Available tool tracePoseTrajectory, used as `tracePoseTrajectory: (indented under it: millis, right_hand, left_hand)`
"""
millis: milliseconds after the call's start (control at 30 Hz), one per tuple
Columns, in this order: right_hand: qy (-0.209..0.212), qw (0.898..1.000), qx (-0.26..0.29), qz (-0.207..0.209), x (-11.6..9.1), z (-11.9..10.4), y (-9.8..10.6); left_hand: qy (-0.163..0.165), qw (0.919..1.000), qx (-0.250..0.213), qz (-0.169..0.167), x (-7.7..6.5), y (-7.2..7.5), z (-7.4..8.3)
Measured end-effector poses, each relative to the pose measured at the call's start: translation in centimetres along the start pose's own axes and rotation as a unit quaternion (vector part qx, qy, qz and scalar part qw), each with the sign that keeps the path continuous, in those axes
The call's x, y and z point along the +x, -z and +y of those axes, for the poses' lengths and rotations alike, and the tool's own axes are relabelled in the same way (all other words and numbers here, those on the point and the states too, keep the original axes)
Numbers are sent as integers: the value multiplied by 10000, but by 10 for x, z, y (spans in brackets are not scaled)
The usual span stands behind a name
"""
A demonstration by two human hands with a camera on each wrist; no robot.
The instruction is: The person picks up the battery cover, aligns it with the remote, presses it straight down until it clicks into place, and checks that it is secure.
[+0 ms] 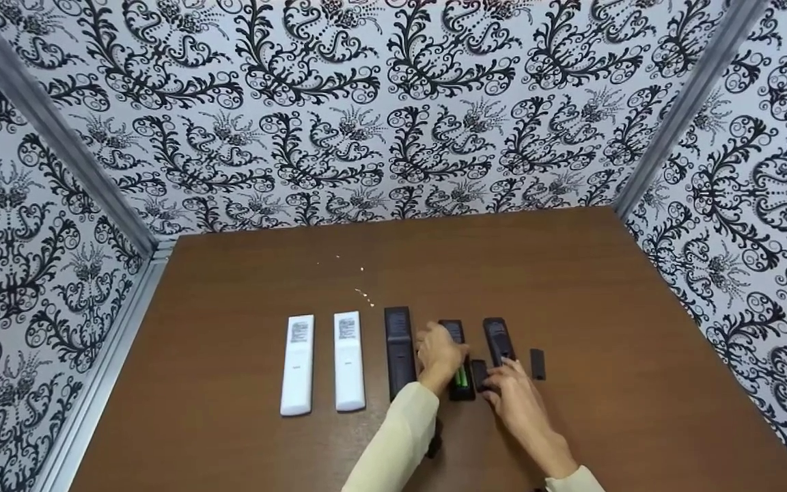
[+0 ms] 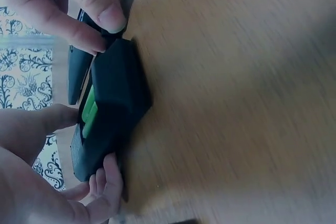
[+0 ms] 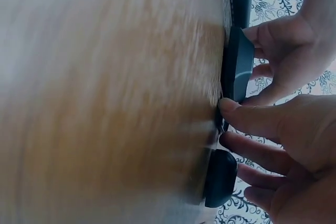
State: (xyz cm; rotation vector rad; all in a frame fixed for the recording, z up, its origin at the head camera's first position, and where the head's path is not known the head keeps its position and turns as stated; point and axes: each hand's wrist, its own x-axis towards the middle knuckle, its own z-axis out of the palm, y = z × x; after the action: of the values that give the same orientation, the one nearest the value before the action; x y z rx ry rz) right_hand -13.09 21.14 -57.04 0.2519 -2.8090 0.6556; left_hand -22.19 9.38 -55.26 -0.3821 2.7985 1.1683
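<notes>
My left hand (image 1: 440,355) grips a black remote control (image 1: 462,394), thumb on one side and fingers on the other, as the left wrist view shows. Green batteries (image 2: 90,109) lie in its uncovered compartment. Just right of it, my right hand (image 1: 518,403) pinches a dark battery cover (image 1: 479,374) between thumb and index finger, low over the table. Beyond those fingers lies a second black remote (image 1: 496,333), its lower end partly hidden by the hand. In the right wrist view, the other fingers are close to that remote's rounded end (image 3: 220,179).
Another loose dark cover (image 1: 537,364) lies at the far right. Left of my hands are a larger black remote (image 1: 399,335) and two white remotes (image 1: 349,362), all back side up on the brown table (image 1: 229,287). Patterned walls (image 1: 339,137) enclose the table's back and sides.
</notes>
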Motion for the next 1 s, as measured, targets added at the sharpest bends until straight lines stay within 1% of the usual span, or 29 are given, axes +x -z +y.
tracePoseTrajectory:
  millis: [100,167,267,367,467,633,800,900,1000]
  right_hand:
    - [-26,10000,-15,-48,0,0,1]
    - [-61,10000,2,-62,0,0,2]
    - [-195,9997,172,3,0,0,4]
    - [-327,9982,464,169,0,0,3]
    - [-359,9965,695,301,0,0,2]
    - [-316,9947,856,478,2,-1,-1]
    - [-249,9877,1162,1015,1,-1,-7]
    - [-320,9828,1290,1278,2,0,-9]
    - [-480,9807,1328,1352,3,1,-9]
  left_hand:
    - [38,10000,-47,-64,1,2,-2]
    - [119,9997,-102,-195,1,4,-3]
    - [232,9988,-180,-404,4,8,-5]
    - [172,9982,-143,-551,7,11,-7]
    - [68,9978,-199,-630,10,14,-9]
    - [8,9965,-531,-652,14,18,-16]
    - [-29,9952,-813,-546,16,21,-25]
    - [-55,9941,-977,-473,15,22,-28]
    - [-78,9922,-1142,-488,16,24,-31]
